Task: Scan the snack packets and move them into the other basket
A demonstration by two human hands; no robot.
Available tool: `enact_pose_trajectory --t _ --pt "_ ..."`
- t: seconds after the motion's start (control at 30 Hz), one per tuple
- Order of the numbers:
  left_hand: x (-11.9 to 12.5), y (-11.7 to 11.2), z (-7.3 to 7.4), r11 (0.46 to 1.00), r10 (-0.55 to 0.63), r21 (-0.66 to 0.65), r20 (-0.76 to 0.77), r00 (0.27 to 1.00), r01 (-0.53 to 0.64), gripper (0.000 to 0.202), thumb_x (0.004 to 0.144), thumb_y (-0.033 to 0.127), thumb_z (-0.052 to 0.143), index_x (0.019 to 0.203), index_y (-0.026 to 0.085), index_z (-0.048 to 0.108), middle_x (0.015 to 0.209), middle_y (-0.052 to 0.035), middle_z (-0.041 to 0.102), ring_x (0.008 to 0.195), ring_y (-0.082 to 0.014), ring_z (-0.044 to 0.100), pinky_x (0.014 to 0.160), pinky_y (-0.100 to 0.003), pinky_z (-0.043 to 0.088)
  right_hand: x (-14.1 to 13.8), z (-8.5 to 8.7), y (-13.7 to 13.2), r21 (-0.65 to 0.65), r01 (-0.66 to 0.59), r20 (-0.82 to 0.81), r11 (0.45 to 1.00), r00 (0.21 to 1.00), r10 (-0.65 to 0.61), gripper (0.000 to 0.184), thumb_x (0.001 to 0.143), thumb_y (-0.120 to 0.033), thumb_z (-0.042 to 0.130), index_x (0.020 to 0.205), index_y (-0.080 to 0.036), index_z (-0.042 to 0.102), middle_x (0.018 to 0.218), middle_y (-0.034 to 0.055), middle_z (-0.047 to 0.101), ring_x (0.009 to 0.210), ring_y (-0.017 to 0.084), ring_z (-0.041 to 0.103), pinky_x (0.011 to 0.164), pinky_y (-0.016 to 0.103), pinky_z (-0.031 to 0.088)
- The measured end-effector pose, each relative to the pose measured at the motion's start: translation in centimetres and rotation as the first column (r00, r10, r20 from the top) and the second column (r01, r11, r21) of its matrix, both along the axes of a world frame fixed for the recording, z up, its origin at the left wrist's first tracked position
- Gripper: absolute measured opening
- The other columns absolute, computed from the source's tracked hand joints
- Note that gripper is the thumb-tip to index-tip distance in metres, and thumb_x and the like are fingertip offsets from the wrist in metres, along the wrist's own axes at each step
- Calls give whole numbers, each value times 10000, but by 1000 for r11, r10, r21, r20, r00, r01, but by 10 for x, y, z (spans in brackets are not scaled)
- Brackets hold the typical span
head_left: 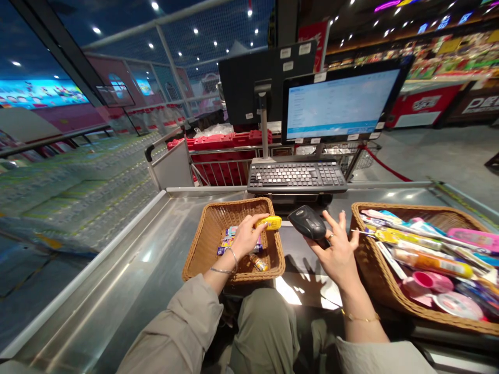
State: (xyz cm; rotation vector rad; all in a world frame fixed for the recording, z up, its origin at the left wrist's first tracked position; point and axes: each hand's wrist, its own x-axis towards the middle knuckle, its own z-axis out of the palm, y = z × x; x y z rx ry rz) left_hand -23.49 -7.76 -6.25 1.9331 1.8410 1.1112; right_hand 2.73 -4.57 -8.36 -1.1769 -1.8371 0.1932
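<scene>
My left hand [245,236] grips a small yellow tube [270,223] and holds it over the left wicker basket [198,244], which has a few small packets and a little bottle inside. Beside it, my right hand [338,249] holds a black barcode scanner [307,222] by its handle, with the other fingers spread upward. The scanner's head points toward the yellow tube, a short gap apart.
A right wicker basket [380,280] is full of several colourful tubes, packets and round tins. Behind the baskets are a keyboard [297,175], a lit monitor [343,101] and a second screen's back. A steel counter [128,275] runs left; red shopping carts [224,156] stand behind.
</scene>
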Motion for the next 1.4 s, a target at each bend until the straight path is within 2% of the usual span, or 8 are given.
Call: enact_pose_trajectory --t 0.3,0.57,0.67,0.9,1.0,1.1,1.23,1.4 --pt "-10 10 -13 993 26 -116 -24 999 -29 597 750 219 819 1314 215 622 1137 -75 676 1032 -218 662 941 -365 540 2 2 0 -1 -4 -13 1000 1000 4 214 852 -385 577 944 -225 687 1480 110 538 1513 405 227 1084 824 86" --pt "-15 5 -2 987 7 -154 -289 957 -54 561 857 478 699 1331 186 632 1052 -85 649 1015 -245 657 934 -366 526 2 3 -2 -5 4 2 1000 1000 -4 204 855 -369 569 951 -228 680 1482 105 535 1516 400 224 1082 825 97" --pt "-15 4 3 973 1 -221 -256 967 -59 530 913 525 598 1311 179 655 1033 -96 692 991 -246 678 912 -357 531 2 3 -2 -1 4 1 1000 1000 -4 205 856 -377 573 940 -223 679 1484 111 533 1511 410 230 1078 829 106" --pt "-14 4 4 968 -50 -252 -204 978 -3 465 970 551 489 1237 231 695 1219 -66 731 1117 -231 676 991 -344 506 2 1 0 3 -2 -8 1000 1000 2 212 858 -399 588 922 -219 680 1478 119 539 1512 407 227 1077 830 95" --pt "-14 7 2 971 -79 -238 -346 935 -6 422 980 534 486 1228 253 679 1215 -55 736 1116 -237 680 1092 -446 433 2 1 0 2 -1 -6 1000 1000 1 211 854 -401 593 920 -221 681 1477 118 541 1511 411 226 1071 835 95" --pt "-14 9 1 975 -116 -222 -498 859 3 351 990 478 492 1194 255 670 1108 -44 769 1033 -231 709 1190 -595 240 2 1 0 1 2 -3 1000 1000 -2 212 858 -399 583 921 -221 680 1477 114 541 1511 412 226 1071 833 99" --pt "-14 8 -1 979 -134 -205 -549 825 23 197 947 350 577 1048 232 698 864 -11 775 833 -192 727 1215 -583 176 2 2 -1 -7 2 8 1000 1000 -2 215 856 -395 570 929 -223 676 1496 105 521 1516 404 220 1084 820 93" --pt "-12 2 -4 999 -39 -47 -570 821 14 178 889 282 657 1065 263 675 872 4 753 858 -204 703 1206 -659 100 2 4 -2 -17 9 -2 1000 1000 -9 217 850 -396 565 915 -224 681 1489 109 526 1519 393 218 1092 805 89"
